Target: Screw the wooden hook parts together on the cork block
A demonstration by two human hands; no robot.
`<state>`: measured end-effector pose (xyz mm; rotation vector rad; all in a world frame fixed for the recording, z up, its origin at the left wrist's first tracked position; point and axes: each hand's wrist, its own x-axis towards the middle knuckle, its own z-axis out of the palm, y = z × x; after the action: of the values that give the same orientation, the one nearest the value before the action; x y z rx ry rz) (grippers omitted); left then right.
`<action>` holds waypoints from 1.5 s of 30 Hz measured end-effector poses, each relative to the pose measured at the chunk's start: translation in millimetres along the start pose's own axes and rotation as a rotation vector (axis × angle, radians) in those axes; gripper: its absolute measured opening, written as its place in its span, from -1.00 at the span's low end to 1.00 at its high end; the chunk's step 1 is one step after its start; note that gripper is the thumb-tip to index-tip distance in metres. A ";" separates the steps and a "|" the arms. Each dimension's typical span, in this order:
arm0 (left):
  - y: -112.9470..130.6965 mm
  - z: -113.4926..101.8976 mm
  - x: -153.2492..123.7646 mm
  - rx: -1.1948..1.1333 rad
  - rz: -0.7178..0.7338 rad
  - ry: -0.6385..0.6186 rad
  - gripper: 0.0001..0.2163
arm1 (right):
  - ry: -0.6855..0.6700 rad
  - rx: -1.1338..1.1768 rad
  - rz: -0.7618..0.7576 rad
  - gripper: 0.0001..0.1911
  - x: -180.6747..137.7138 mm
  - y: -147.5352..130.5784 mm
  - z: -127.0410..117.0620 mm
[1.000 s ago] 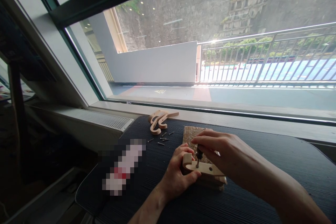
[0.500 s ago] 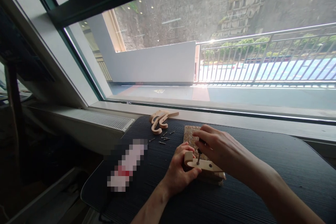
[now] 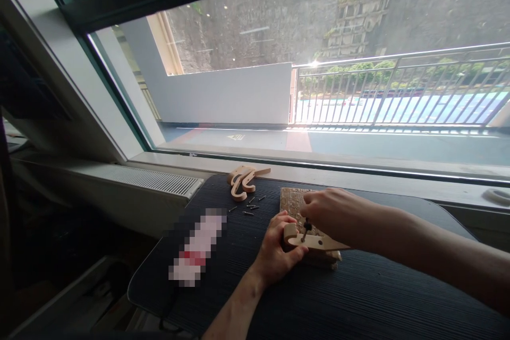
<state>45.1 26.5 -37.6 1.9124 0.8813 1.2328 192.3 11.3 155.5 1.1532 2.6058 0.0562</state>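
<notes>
My left hand [image 3: 279,252] grips the curled end of a pale wooden hook [image 3: 329,243] and steadies it against a rough brown block [image 3: 294,207]. My right hand [image 3: 324,212] is closed around the handle of a screwdriver [image 3: 306,228], most of which the fingers hide. Its shaft tilts down to a hole near the curl of the hook, where a screw head seems to sit. A second, dark hole shows farther along the hook. Beyond my left hand, more wooden hooks [image 3: 243,180] lie in a small pile, with several loose screws [image 3: 251,206] close by.
The dark table [image 3: 223,271] stands against a large window with a white sill [image 3: 183,162]. A blurred-out pink and red item [image 3: 199,249] lies on its left side. A vented ledge [image 3: 155,179] runs off to the left, and a pale round object [image 3: 498,195] rests at the far right.
My right wrist and forearm have swung up and to the right, and the fingers have turned around the screwdriver, which leans more. My left hand keeps its hold on the hook.
</notes>
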 end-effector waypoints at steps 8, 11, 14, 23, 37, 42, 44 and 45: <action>0.0 -0.1 -0.1 0.002 0.001 0.005 -0.71 | 0.016 -0.020 0.069 -0.81 0.1 1.3 8.7; -0.3 0.0 -0.7 0.001 0.000 -0.001 -0.72 | 0.028 0.034 0.078 -0.78 -1.7 2.6 6.2; -0.4 -0.3 -1.4 0.000 0.005 -0.006 -0.70 | 0.027 0.033 0.031 -0.76 -1.5 5.0 3.2; -0.7 -1.0 0.4 0.000 0.000 -0.006 -0.71 | -0.050 0.064 0.016 -0.79 5.2 8.0 1.7; -0.2 0.7 -0.2 -0.001 -0.010 0.004 -0.71 | -0.044 0.044 0.121 -0.80 -0.4 -3.8 -2.2; 0.1 0.3 0.3 0.011 -0.019 -0.006 -0.65 | -0.094 0.069 0.088 -0.80 -0.2 -12.0 -10.7; 0.5 -0.2 0.7 0.015 -0.020 -0.014 -0.62 | -0.062 0.084 0.047 -0.84 2.6 -11.5 -6.9; 0.9 -0.4 0.8 0.016 -0.021 -0.017 -0.62 | -0.041 0.085 0.028 -0.85 4.3 -10.2 -3.8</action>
<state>45.1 26.7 -36.3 1.9185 0.9023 1.1988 181.2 7.8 156.6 1.2064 2.5791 -0.0720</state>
